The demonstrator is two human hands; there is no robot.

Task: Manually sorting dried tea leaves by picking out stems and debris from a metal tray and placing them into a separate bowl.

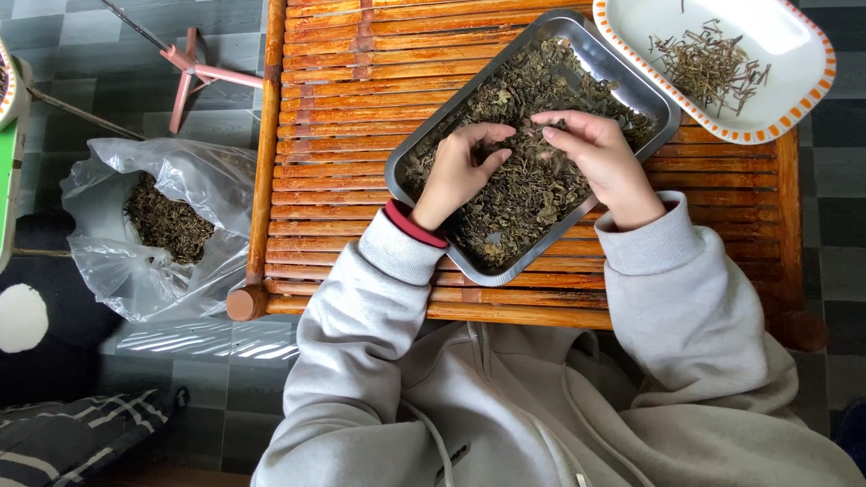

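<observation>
A rectangular metal tray [424,144] full of dark dried leaves [528,194] sits tilted on a slatted wooden table [343,108]. My left hand [456,171] rests in the leaves at the tray's middle left, fingers curled over them. My right hand [600,158] lies on the leaves just to its right, fingertips pinched on a bit of leaf near the tray's centre. Both arms wear grey sweatshirt sleeves. A white tray with an orange-patterned rim [794,108] at the top right holds a small pile of thin stems [708,63].
On the tiled floor to the left, a clear plastic bag [135,261] holds more dried leaves [167,221]. A pink metal stand [194,72] is behind it. A dark striped cloth [81,433] lies at the lower left.
</observation>
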